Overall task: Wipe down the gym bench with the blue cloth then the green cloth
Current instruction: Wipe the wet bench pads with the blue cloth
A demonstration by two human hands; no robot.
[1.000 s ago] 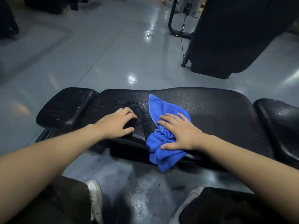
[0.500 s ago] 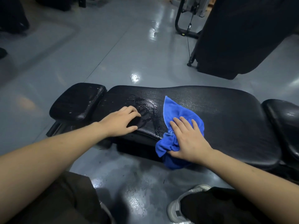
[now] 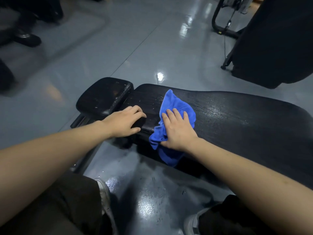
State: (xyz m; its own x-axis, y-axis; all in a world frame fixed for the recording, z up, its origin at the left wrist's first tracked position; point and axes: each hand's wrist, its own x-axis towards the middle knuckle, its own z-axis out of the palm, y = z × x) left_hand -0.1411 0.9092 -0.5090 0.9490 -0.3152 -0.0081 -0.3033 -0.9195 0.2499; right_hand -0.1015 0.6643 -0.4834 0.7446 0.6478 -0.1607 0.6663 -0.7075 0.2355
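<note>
The black gym bench runs from the middle of the frame to the right edge, and its long pad shines with small wet drops. At its left end there is a smaller black pad, a little apart from the long one, with pale specks on its top.

The blue cloth lies on the long pad near its left end, a little left of the centre of the frame. One corner points up toward the far edge of the bench, and the crumpled lower part hangs over the near edge toward the floor. The right hand lies flat on top of this cloth with the fingers straight and spread, so this grip is open and only presses the cloth on the pad; the thumb lies at the bunched part of the cloth at the near edge.

The left hand rests on the near left corner of the long pad, just beside the cloth but not touching it. Its fingers bend down over the edge of the pad, with the thumb underneath at the side, so this grip is closed around the edge of the bench.

The grey floor is glossy and shows bright reflections. In the upper right of the frame stands a big dark machine with a thin metal frame beside it. At the bottom of the frame there are dark trousers and a white shoe.
</note>
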